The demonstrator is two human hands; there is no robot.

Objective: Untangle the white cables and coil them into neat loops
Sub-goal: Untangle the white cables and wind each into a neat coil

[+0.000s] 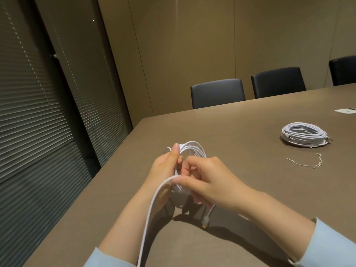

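Our left hand (167, 166) grips the half-made loops of thin white cable (189, 151).
Our right hand (207, 182) pinches its loose end above the brown bench (240, 135).

so it's a meeting room setup, big brown table (240, 132) filling most of the lower right. Three dark padded chairs (217, 95) are pushed in along the far edge, the third one cut off by the right border. Behind them a plain tan panelled wall (192, 45) with thin vertical seams. On the left, dark window blinds (28, 103), slats closed, with a beaded cord hanging down. Way over near the right edge of the table sits a small white flat thing (345, 111) with a green mark, can't tell what it is
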